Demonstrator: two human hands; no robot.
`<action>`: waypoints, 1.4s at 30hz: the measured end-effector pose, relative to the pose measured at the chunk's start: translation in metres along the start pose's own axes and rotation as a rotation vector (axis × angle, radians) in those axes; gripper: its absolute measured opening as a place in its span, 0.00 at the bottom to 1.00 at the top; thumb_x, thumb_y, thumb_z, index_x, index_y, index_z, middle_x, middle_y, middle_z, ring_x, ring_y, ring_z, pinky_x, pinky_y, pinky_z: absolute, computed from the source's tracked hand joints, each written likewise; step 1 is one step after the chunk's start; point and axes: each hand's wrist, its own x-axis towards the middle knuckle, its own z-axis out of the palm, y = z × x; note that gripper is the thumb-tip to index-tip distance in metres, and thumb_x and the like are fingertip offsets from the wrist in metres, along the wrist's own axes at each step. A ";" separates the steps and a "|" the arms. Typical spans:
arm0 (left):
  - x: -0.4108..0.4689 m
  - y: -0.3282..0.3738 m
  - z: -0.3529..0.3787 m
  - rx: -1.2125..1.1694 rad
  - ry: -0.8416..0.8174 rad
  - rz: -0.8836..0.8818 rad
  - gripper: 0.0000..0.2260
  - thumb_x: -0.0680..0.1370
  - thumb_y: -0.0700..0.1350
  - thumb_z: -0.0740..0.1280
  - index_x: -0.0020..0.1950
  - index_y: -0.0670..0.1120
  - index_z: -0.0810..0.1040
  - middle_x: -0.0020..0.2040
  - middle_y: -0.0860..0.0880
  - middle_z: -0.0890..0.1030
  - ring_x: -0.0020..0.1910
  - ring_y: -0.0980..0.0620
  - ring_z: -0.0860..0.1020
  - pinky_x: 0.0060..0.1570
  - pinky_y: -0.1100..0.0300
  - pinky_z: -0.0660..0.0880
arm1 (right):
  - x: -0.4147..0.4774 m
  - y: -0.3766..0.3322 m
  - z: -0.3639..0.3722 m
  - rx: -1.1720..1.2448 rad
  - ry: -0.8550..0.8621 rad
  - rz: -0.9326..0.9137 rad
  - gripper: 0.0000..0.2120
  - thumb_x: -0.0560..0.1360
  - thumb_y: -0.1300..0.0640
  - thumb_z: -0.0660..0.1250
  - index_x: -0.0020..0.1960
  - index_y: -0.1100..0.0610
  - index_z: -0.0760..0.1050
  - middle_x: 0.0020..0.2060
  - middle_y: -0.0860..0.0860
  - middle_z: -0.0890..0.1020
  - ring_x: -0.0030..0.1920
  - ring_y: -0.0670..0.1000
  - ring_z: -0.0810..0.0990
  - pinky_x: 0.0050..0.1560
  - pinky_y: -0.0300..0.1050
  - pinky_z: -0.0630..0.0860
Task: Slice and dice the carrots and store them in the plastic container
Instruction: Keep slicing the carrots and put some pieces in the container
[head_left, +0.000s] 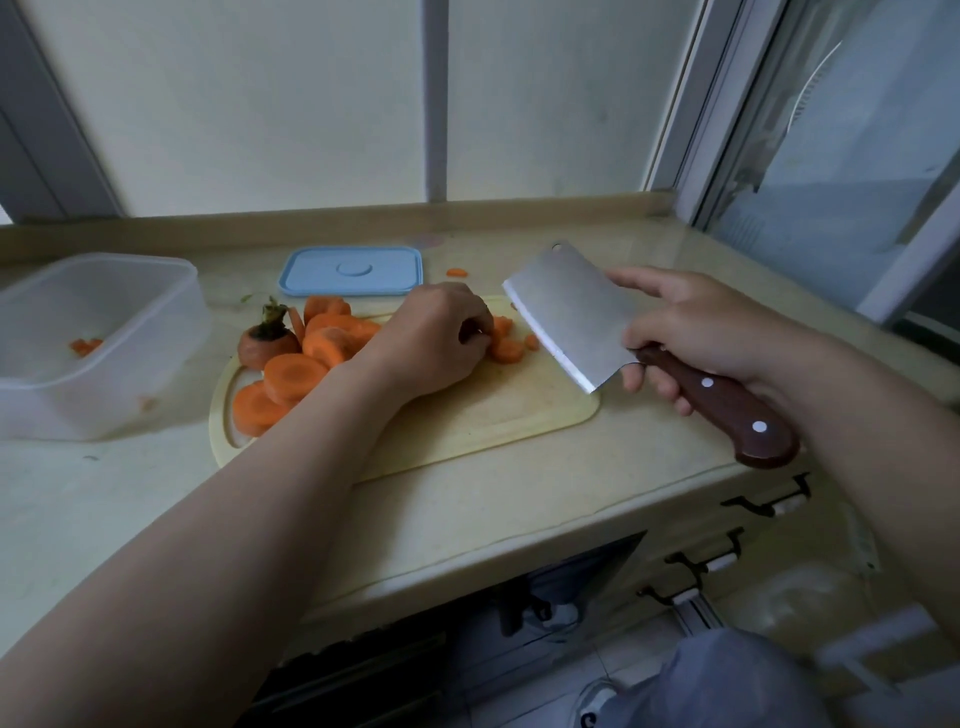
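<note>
While only a few diced bits (85, 345) lie in the plastic container (171, 291), most carrot slices (293, 374) sit uncut on the cutting board (493, 431). The left hand (431, 343) curls round, probably pinching, small pieces (503, 344). The right hand (696, 332) grips the cleaver (571, 317).

Orange carrot slices (291, 374) on cutting board (493, 415); open clear plastic container (98, 338) leftward

Carrot rounds (293, 375) crowd the cutting board's (493, 431) nine o'clock end, its six o'clock stretch open; a plastic container (193, 291) walls off nine o'clock, a blue lid (351, 270) twelve, a raised cleaver (571, 317) three.
</note>
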 end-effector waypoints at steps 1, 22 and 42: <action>0.000 0.000 0.000 0.000 -0.004 -0.006 0.06 0.74 0.38 0.71 0.50 0.41 0.85 0.45 0.45 0.83 0.43 0.46 0.79 0.49 0.49 0.78 | 0.003 0.006 -0.001 0.042 0.003 -0.003 0.32 0.81 0.67 0.59 0.79 0.42 0.65 0.33 0.61 0.82 0.23 0.51 0.73 0.22 0.43 0.72; 0.005 0.012 -0.003 -0.099 -0.105 -0.240 0.13 0.76 0.44 0.71 0.60 0.45 0.78 0.55 0.49 0.78 0.50 0.54 0.79 0.49 0.64 0.79 | 0.032 0.052 -0.004 0.356 -0.139 -0.033 0.28 0.82 0.68 0.58 0.74 0.42 0.68 0.30 0.61 0.78 0.20 0.50 0.71 0.18 0.40 0.68; 0.030 0.028 -0.002 0.103 -0.382 -0.247 0.21 0.76 0.50 0.70 0.69 0.49 0.76 0.59 0.51 0.79 0.54 0.52 0.77 0.57 0.59 0.74 | 0.041 0.070 -0.005 0.603 0.050 -0.133 0.31 0.82 0.69 0.57 0.81 0.47 0.64 0.28 0.60 0.77 0.21 0.51 0.71 0.20 0.41 0.69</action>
